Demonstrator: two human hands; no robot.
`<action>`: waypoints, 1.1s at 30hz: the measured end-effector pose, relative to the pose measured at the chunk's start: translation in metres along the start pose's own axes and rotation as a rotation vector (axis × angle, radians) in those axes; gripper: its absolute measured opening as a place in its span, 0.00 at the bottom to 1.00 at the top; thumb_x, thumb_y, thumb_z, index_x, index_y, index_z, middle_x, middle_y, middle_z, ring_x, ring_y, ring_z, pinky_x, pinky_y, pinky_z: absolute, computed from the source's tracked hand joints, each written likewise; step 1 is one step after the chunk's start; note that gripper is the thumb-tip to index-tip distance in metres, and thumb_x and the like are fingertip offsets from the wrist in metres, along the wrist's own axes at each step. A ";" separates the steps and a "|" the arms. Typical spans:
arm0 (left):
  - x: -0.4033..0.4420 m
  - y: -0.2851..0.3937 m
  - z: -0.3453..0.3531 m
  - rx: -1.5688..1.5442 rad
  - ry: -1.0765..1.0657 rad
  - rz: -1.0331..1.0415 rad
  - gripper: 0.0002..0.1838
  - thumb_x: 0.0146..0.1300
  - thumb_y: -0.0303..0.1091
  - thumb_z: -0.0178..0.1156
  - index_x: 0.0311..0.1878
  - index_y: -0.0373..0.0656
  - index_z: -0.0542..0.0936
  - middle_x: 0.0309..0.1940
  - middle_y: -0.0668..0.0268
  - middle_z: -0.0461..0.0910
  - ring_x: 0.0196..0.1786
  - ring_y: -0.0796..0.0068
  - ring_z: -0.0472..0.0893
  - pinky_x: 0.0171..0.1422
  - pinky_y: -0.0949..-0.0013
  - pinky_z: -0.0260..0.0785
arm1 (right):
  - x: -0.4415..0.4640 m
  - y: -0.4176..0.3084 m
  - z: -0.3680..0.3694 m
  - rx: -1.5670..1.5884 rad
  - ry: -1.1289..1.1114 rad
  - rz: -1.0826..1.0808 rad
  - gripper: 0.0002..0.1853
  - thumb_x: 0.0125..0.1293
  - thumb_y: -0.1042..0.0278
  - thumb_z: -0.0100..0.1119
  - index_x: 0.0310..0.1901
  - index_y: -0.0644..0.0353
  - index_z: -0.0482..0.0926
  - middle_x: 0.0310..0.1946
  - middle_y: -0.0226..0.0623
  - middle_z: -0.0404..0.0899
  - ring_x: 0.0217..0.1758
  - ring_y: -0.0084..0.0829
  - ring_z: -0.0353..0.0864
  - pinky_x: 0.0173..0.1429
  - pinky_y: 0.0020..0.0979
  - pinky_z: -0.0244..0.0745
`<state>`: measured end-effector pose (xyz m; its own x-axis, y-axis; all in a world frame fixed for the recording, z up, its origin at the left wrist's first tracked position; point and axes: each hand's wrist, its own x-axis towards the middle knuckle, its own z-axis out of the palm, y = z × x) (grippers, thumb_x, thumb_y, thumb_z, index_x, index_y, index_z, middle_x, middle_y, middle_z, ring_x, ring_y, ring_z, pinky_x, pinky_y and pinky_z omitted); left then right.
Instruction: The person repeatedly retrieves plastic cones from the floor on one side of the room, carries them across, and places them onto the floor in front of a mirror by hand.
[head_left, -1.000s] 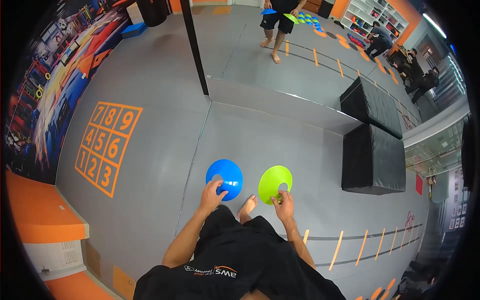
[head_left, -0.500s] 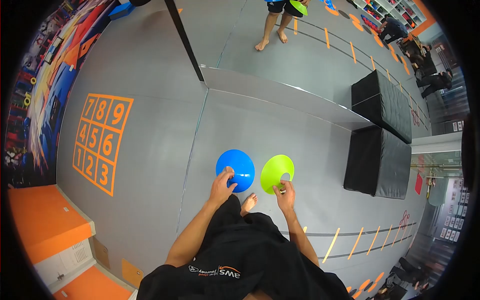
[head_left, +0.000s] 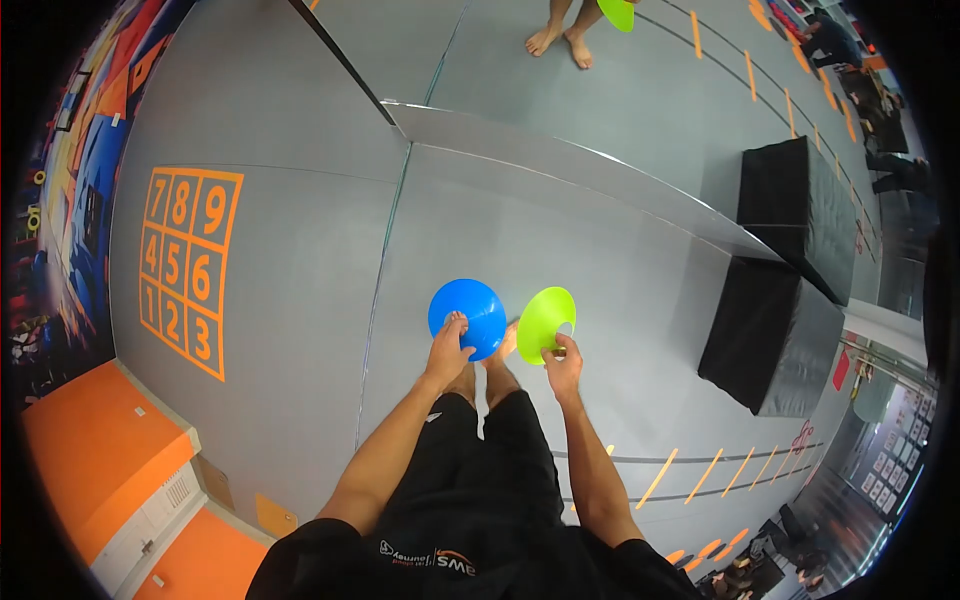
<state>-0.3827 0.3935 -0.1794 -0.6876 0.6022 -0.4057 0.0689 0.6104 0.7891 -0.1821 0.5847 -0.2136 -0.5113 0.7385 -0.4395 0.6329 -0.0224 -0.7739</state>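
Observation:
A blue disc cone (head_left: 468,305) with a hole in its middle is held in my left hand (head_left: 449,350), whose fingers grip it at the hole. To its right, my right hand (head_left: 563,366) pinches a lime green disc cone (head_left: 541,318) between its hole and its near rim. The two cones are a short gap apart, both held in front of my legs. One bare foot (head_left: 510,340) shows between them, and the blue cone hides part of the view of the floor below it.
An orange number grid (head_left: 190,262) marks the grey floor on the left. A mirror (head_left: 560,90) stands ahead. On the right is a black padded block (head_left: 765,340), and orange strips (head_left: 657,478) lie nearer. Orange boxes (head_left: 100,450) stand at lower left.
The view has tilted further down and shows more of my legs. Both hands still hold their cones, which now appear higher in view and a little closer together.

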 end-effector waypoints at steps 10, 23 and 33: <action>0.191 -0.174 0.119 0.001 -0.053 -0.382 0.37 0.47 0.29 0.78 0.63 0.37 0.76 0.54 0.48 0.83 0.58 0.54 0.84 0.64 0.58 0.76 | 0.190 0.137 0.116 0.116 -0.119 0.354 0.25 0.62 0.77 0.68 0.61 0.68 0.78 0.57 0.45 0.81 0.49 0.34 0.86 0.44 0.33 0.86; 0.352 -0.363 0.230 -0.061 -0.103 -0.435 0.42 0.49 0.32 0.76 0.69 0.39 0.71 0.60 0.52 0.81 0.63 0.56 0.81 0.67 0.57 0.74 | 0.345 0.290 0.220 0.334 -0.083 0.543 0.41 0.63 0.72 0.62 0.75 0.75 0.58 0.70 0.57 0.68 0.71 0.42 0.72 0.73 0.35 0.67; 0.267 -0.292 0.206 -0.108 -0.225 -0.404 0.48 0.55 0.41 0.76 0.77 0.40 0.64 0.75 0.50 0.68 0.77 0.53 0.66 0.80 0.56 0.61 | 0.263 0.236 0.162 0.505 -0.199 0.560 0.46 0.59 0.81 0.54 0.81 0.64 0.50 0.75 0.59 0.61 0.77 0.47 0.66 0.67 0.39 0.74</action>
<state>-0.4376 0.4827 -0.6133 -0.4697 0.4310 -0.7705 -0.2560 0.7687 0.5861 -0.2610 0.6646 -0.5854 -0.3185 0.3930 -0.8626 0.5104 -0.6957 -0.5054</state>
